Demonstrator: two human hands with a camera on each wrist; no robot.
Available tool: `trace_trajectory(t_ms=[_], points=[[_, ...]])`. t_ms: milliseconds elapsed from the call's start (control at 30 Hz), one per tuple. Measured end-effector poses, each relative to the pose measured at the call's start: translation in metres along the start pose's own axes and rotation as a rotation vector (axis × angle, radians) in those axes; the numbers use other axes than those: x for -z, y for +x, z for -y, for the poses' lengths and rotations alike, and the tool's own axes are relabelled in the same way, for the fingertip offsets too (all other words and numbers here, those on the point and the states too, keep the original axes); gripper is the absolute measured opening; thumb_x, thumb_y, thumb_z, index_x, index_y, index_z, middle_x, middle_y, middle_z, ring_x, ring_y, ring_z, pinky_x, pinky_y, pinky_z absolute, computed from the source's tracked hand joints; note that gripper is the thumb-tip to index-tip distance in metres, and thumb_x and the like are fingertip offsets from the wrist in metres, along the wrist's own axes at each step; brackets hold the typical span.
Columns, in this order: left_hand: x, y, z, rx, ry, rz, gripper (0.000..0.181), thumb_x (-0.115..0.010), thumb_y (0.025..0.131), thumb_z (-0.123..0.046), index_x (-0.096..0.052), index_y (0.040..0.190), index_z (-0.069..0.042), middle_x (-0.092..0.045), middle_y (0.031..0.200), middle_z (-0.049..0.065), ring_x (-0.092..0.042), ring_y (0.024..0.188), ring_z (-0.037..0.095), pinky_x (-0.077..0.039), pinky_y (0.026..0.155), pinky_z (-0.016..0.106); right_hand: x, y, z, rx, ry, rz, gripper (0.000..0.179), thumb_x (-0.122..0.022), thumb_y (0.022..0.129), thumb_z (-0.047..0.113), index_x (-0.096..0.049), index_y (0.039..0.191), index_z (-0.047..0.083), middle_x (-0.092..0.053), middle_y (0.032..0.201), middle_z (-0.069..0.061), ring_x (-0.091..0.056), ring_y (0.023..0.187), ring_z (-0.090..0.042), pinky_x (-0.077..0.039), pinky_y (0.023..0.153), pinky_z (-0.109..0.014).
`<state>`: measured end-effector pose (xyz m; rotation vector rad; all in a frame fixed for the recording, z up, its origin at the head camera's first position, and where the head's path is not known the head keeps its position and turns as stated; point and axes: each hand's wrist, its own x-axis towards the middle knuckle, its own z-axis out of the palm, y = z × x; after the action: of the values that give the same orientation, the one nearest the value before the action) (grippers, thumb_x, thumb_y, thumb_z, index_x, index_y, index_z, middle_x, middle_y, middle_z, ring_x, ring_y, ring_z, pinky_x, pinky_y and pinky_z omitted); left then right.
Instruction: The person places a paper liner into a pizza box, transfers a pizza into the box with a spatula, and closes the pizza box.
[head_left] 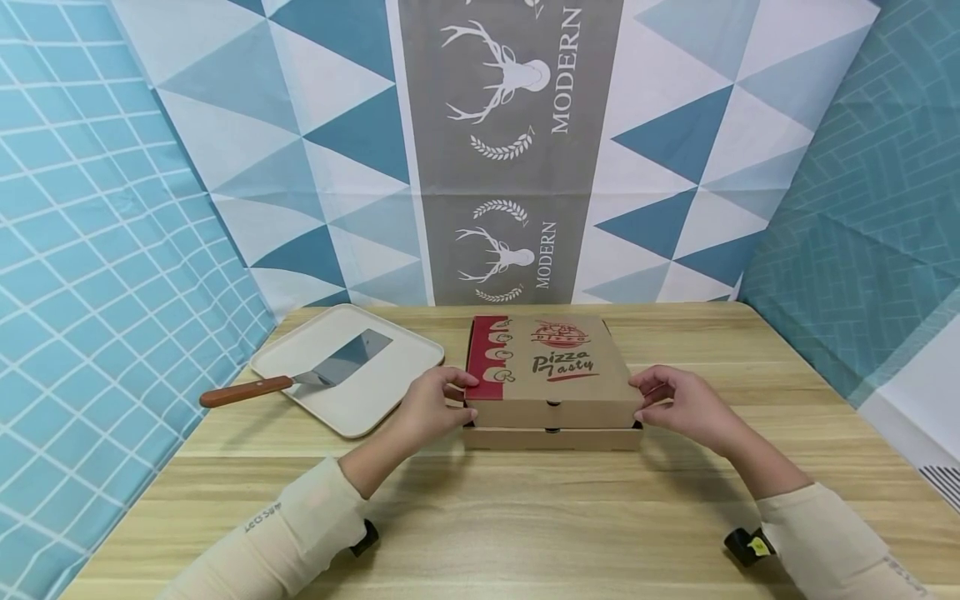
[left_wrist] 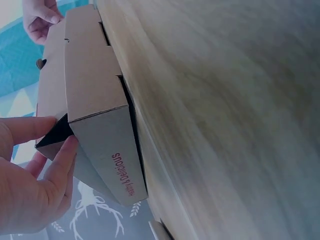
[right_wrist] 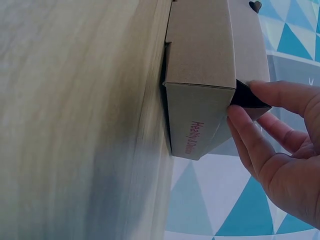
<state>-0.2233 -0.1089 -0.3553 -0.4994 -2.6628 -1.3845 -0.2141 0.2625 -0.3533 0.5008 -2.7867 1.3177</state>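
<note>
A brown cardboard pizza box (head_left: 566,358) with a red printed strip sits on the wooden table, its lid lowered over the base. A thin step shows between the lid's front flap (head_left: 551,413) and the base's front wall (head_left: 551,439). My left hand (head_left: 431,406) pinches the lid at its front left corner, and my right hand (head_left: 686,408) does likewise at the front right. Both wrist views show a dark gap at the corner beside the fingers, above the box's side wall (left_wrist: 107,155). The inside of the box is hidden.
Left of the box lies a cream tray (head_left: 401,350). A pizza server (head_left: 348,358) rests across it, its wooden handle (head_left: 246,392) jutting over the tray's left edge. Patterned cloths (head_left: 510,250) hang behind the table and at both sides.
</note>
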Motion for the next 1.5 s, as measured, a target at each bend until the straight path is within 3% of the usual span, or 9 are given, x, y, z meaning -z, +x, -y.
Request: trace_trajectory(t_ms=[133, 267, 367, 500, 600, 700, 800, 933, 1500], points=[[-0.001, -0.001, -0.001, -0.079, 0.068, 0.004, 0.033, -0.082, 0.072, 0.004, -0.068, 0.101, -0.002, -0.063, 0.101, 0.007, -0.069, 0.088, 0.023, -0.056, 0.072, 0.032, -0.001, 0.0, 0.003, 0.032, -0.072, -0.015, 0.032, -0.076, 0.081, 0.001, -0.064, 0.111, -0.002, -0.063, 0.106, -0.014, -0.062, 0.095, -0.028, -0.055, 0.073, -0.03], [-0.001, -0.001, -0.003, -0.139, 0.207, -0.013, 0.033, -0.086, 0.07, 0.0, -0.067, 0.097, -0.004, -0.058, 0.099, 0.008, -0.067, 0.086, 0.021, -0.055, 0.073, 0.03, -0.003, -0.002, 0.006, 0.11, -0.159, -0.047, 0.025, -0.076, 0.079, -0.004, -0.066, 0.101, 0.0, -0.06, 0.103, -0.012, -0.063, 0.094, -0.029, -0.057, 0.074, -0.033], [-0.001, -0.001, -0.007, -0.214, 0.332, -0.045, 0.032, -0.087, 0.068, -0.003, -0.068, 0.093, -0.005, -0.057, 0.099, 0.008, -0.063, 0.084, 0.02, -0.054, 0.072, 0.03, -0.005, -0.003, 0.011, 0.232, -0.267, -0.091, 0.023, -0.077, 0.077, -0.005, -0.067, 0.096, 0.003, -0.059, 0.1, -0.009, -0.064, 0.091, -0.027, -0.057, 0.074, -0.035], [0.0, 0.0, -0.014, -0.387, 0.462, -0.066, 0.031, -0.086, 0.069, -0.005, -0.069, 0.095, -0.005, -0.059, 0.107, 0.012, -0.059, 0.093, 0.025, -0.053, 0.081, 0.037, -0.008, -0.002, 0.017, 0.445, -0.446, -0.165, 0.025, -0.08, 0.073, -0.006, -0.07, 0.092, 0.008, -0.061, 0.099, -0.005, -0.062, 0.089, -0.022, -0.056, 0.071, -0.035], [0.001, 0.002, -0.019, -0.511, 0.526, -0.019, 0.036, -0.084, 0.074, -0.006, -0.069, 0.106, -0.003, -0.06, 0.119, 0.016, -0.057, 0.108, 0.03, -0.049, 0.093, 0.043, -0.011, 0.0, 0.022, 0.568, -0.532, -0.18, 0.027, -0.081, 0.071, -0.008, -0.072, 0.092, 0.007, -0.063, 0.099, -0.006, -0.06, 0.092, -0.023, -0.054, 0.072, -0.037], [0.001, 0.003, -0.022, -0.574, 0.584, 0.068, 0.041, -0.08, 0.08, -0.01, -0.067, 0.118, -0.005, -0.057, 0.131, 0.017, -0.055, 0.119, 0.032, -0.046, 0.098, 0.043, -0.015, 0.002, 0.027, 0.622, -0.58, -0.152, 0.029, -0.081, 0.071, -0.007, -0.072, 0.097, 0.004, -0.064, 0.103, -0.009, -0.059, 0.095, -0.026, -0.054, 0.075, -0.04], [0.0, 0.003, -0.024, -0.588, 0.64, 0.142, 0.04, -0.078, 0.083, -0.013, -0.065, 0.121, -0.009, -0.058, 0.132, 0.012, -0.057, 0.119, 0.027, -0.047, 0.098, 0.041, -0.018, 0.002, 0.03, 0.63, -0.611, -0.119, 0.031, -0.081, 0.072, -0.005, -0.072, 0.1, 0.003, -0.064, 0.105, -0.01, -0.059, 0.096, -0.027, -0.053, 0.078, -0.041], [-0.003, 0.001, -0.025, -0.6, 0.682, 0.183, 0.035, -0.077, 0.084, -0.016, -0.067, 0.117, -0.011, -0.065, 0.12, 0.006, -0.061, 0.108, 0.021, -0.05, 0.093, 0.036, -0.021, 0.002, 0.03, 0.642, -0.627, -0.111, 0.029, -0.082, 0.072, -0.003, -0.071, 0.098, 0.004, -0.064, 0.103, -0.009, -0.06, 0.094, -0.025, -0.053, 0.077, -0.04], [-0.009, -0.004, -0.018, -0.645, 0.698, 0.159, 0.031, -0.078, 0.084, -0.02, -0.071, 0.112, -0.008, -0.067, 0.114, 0.006, -0.061, 0.106, 0.022, -0.049, 0.092, 0.036, -0.027, 0.001, 0.023, 0.638, -0.614, -0.088, 0.026, -0.084, 0.072, -0.002, -0.071, 0.092, 0.008, -0.064, 0.095, -0.002, -0.06, 0.089, -0.019, -0.053, 0.074, -0.036]])
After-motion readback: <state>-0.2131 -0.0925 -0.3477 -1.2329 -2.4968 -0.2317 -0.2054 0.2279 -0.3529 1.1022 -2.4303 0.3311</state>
